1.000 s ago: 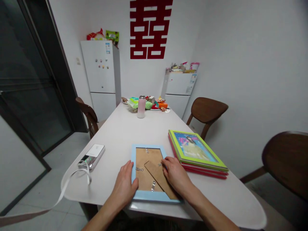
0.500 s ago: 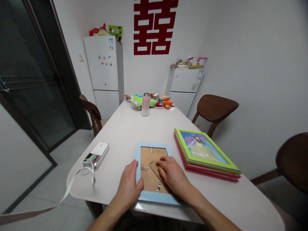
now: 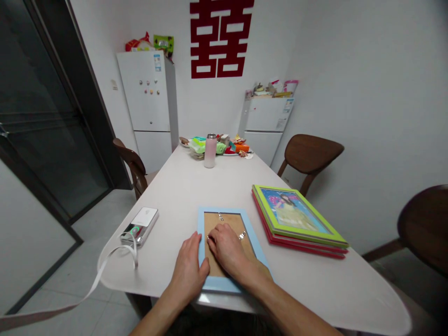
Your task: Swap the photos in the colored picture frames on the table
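Note:
A light blue picture frame (image 3: 252, 237) lies face down near the front edge of the white table (image 3: 210, 191), its brown backing board (image 3: 231, 221) facing up. My left hand (image 3: 189, 270) rests flat on the frame's left edge, thumb on the blue border, fingers apart. My right hand (image 3: 229, 252) lies on the backing board, fingertips at a small metal clip on the left side, fingers slightly bent. The board's stand is hidden under that hand.
A stack of frames, green on top of red (image 3: 297, 219), lies to the right. A white device with a strap (image 3: 140, 225) sits at the left edge. A pink bottle (image 3: 210, 150) and snacks stand at the far end. Brown chairs (image 3: 310, 154) surround the table.
My right hand has slid from the frame's right side leftward across the backing board to its left clip. The stand flap that showed before is now covered. The left hand has stayed put.

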`<state>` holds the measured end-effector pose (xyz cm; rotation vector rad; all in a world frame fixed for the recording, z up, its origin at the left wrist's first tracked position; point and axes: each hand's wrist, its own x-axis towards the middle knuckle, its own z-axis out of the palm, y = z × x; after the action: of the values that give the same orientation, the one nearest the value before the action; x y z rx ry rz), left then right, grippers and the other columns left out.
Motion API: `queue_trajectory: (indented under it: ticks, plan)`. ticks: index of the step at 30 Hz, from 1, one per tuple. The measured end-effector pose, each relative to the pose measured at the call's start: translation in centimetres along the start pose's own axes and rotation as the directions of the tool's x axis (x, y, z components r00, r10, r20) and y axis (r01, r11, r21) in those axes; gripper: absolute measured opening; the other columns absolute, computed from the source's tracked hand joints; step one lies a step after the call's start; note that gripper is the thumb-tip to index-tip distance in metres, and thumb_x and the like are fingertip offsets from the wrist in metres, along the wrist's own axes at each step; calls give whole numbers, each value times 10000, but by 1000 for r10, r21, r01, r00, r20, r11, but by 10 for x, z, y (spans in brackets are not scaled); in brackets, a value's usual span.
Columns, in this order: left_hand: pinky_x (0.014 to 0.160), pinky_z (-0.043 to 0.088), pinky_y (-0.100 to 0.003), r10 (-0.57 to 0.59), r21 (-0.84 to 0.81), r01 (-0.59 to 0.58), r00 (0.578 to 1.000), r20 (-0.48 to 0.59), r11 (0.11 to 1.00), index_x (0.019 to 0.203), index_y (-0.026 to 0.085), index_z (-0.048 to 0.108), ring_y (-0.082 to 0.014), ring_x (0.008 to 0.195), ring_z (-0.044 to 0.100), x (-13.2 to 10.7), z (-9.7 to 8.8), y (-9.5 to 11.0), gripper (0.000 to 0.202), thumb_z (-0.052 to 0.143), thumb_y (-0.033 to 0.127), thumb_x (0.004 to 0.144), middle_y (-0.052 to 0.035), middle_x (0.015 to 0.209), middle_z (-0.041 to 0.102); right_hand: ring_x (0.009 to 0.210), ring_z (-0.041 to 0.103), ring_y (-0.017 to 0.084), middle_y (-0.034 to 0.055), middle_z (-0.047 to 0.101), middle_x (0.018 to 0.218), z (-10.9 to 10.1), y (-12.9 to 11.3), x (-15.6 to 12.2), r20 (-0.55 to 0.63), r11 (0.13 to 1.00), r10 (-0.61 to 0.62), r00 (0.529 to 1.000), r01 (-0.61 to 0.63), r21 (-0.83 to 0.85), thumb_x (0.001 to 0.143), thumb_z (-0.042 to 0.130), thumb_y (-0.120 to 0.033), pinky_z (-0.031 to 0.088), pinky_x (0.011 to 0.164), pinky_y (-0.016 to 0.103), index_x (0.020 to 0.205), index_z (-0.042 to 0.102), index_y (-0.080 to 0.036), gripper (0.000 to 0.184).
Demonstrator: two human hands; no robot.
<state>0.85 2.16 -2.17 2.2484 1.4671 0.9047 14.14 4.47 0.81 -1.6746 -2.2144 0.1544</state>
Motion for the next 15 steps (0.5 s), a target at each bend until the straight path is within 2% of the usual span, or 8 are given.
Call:
queue_trajectory:
  ticks: [5, 9, 11, 15]
  plan:
    - [948, 319, -383, -13, -14, 13, 1000, -3, 1000, 1172, 37, 376, -228, 1094, 399, -1, 0, -1, 520, 433, 130, 664, -157, 1188, 448, 837, 483, 144, 45, 576, 847, -24, 13, -14, 70, 986, -122, 990, 112, 126, 751, 469, -191, 359, 767, 244, 892, 621, -192, 207]
    - [944, 322, -391, -26, -31, 26, 1000, -7, 999, 1173, 68, 379, -224, 1089, 406, 0, -1, 0, 515, 434, 133, 665, -141, 1188, 454, 974, 438, 160, 37, 523, 1027, -46, 27, -38, 185, 939, -261, 947, 205, 276, 683, 508, -128, 326, 848, 280, 835, 646, -239, 234]
    - [941, 322, -402, -27, -36, 27, 1000, -5, 999, 1172, 67, 379, -228, 1088, 406, 1, -2, 0, 511, 432, 130, 667, -144, 1186, 456, 1015, 414, 169, 22, 497, 1075, -47, 30, -46, 206, 935, -279, 938, 216, 282, 672, 529, -143, 298, 879, 305, 793, 657, -269, 216]
    - [938, 325, -408, -25, -40, 25, 1000, 0, 999, 1171, 84, 381, -230, 1090, 406, 1, -3, 1, 514, 430, 122, 660, -134, 1186, 455, 1016, 412, 180, 13, 508, 1060, -38, 30, -50, 173, 947, -248, 953, 201, 252, 688, 558, -216, 281, 882, 340, 741, 664, -292, 141]
